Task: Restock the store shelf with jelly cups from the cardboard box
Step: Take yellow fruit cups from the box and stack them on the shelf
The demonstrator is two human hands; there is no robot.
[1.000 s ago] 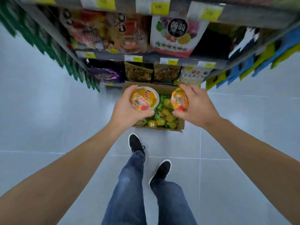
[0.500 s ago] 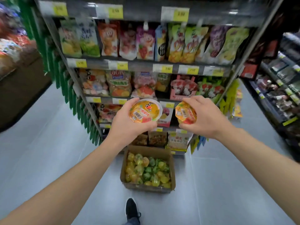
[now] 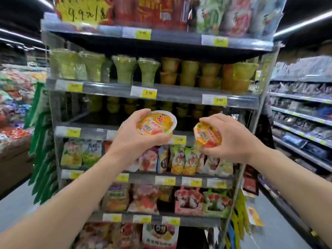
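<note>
Holding a jelly cup in each of my hands right now, both raised in front of the store shelf [image 3: 158, 131]. My left hand [image 3: 133, 139] is wrapped around the bigger jelly cup [image 3: 157, 124], thumb under it and fingers curled over the top edge, with the orange label lid tipped back toward me. My right hand [image 3: 233, 139] is gripping the smaller jelly cup [image 3: 206, 134] from the side, lid also facing me, barcode showing. The two cups are near each other but not touching.

Both cups sit about level with the middle ledge of the shelf unit, the one with the yellow price tags [image 3: 179, 140] along its front. Just above that ledge, further back, there's a dim row of small cups [image 3: 149, 105], pretty blurry. One level up from that are stacked green and orange jelly cups [image 3: 190, 72]. Below the ledge hang colorful snack pouches [image 3: 181, 159], and under those more bagged sweets [image 3: 188, 200]. Off to the right of the shelf there's another aisle of racks [image 3: 301, 112], all fuzzy.
</note>
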